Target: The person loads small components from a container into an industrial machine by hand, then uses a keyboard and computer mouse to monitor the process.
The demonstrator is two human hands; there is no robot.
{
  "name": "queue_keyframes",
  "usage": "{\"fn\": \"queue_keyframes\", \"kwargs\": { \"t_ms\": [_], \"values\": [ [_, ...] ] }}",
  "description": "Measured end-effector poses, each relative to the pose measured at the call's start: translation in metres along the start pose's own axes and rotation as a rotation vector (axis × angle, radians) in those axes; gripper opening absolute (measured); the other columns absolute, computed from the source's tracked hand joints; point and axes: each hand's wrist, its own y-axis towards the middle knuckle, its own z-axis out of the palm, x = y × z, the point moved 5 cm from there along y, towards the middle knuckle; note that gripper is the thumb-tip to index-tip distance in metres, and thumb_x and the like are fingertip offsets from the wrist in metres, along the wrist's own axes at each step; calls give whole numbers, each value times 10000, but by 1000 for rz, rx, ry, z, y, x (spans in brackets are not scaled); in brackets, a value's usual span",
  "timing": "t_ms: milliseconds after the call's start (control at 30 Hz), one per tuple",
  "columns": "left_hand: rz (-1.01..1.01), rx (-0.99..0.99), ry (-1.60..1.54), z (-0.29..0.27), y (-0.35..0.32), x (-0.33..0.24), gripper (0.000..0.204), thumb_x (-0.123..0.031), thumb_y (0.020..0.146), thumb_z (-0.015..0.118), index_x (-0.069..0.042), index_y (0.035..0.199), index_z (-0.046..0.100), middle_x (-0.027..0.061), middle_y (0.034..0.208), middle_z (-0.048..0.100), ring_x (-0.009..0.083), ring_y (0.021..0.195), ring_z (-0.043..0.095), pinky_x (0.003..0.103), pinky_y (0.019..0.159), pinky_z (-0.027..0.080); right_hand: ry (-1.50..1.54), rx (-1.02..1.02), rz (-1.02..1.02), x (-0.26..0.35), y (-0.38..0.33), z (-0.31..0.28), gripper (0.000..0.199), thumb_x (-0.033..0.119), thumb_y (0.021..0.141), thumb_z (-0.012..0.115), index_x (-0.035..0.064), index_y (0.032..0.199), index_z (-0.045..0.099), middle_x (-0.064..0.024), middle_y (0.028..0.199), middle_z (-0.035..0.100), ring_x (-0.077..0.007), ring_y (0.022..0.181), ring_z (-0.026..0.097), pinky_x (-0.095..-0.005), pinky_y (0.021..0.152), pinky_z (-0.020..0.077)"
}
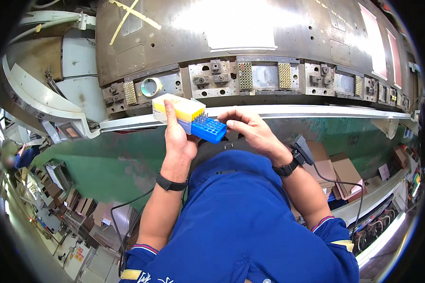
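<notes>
My left hand (177, 137) is closed around a small plastic box of metal bits, its thumb lying along the side. The box has a yellow part (186, 109) in a clear sleeve and a blue tray (209, 129) with rows of holes. Slim metal bits (204, 119) stand upright in the tray, mostly toward the yellow part. At the tray's right edge is my right hand (255, 133), thumb and forefinger bent close together by the bits. Whatever lies between those fingertips is too small to make out.
Ahead runs a long metal machine bed with a white front rail (288, 111). Along its edge sit clamp blocks (216, 78), brass-coloured hole racks (284, 75) and a tape roll (151, 87). Flattened cardboard (347, 174) is stacked at right. Black cables hang from both wrists.
</notes>
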Motion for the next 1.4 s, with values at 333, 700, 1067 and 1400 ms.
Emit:
{"fn": "queue_keyframes", "kwargs": {
  "t_ms": [333, 700, 1067, 1400],
  "values": [
    [54, 16, 14, 30, -10, 0, 692, -659, 973, 515, -99, 1378, 498, 82, 1237, 648, 227, 1098, 653, 417, 933, 550, -74, 61, 92, 17, 5, -30, 178, 153, 987, 676, 13, 1086, 723, -4, 963, 711, -75, 888, 629, -257, 831, 531],
    [-74, 218, -191, 1, -2, 33, 693, -647, 957, 558, -62, 1328, 528, 97, 1176, 672, 235, 1057, 676, 414, 930, 559, 99, -222, 65, -4, 39, -83, 115, 138, 1018, 598, 24, 1035, 600, -122, 962, 713, -185, 878, 705, -308, 806, 585],
    [-51, -23, -289, -58, 0, 67, 670, -703, 950, 505, -146, 1322, 533, 74, 1102, 674, 247, 895, 686, 435, 734, 598, -597, -606, -177, -37, 125, -171, 88, 79, 913, 712, 22, 965, 669, -20, 834, 661, -81, 730, 591, -254, 676, 498],
    [-44, -82, -307, -73, 10, 57, 690, -718, 934, 521, -156, 1332, 532, 65, 1125, 670, 235, 929, 684, 439, 752, 589, -1153, -448, -427, -17, 139, -162, 111, 48, 882, 685, 11, 966, 624, -180, 909, 642, -368, 871, 639, -428, 783, 523]
  ]
}}
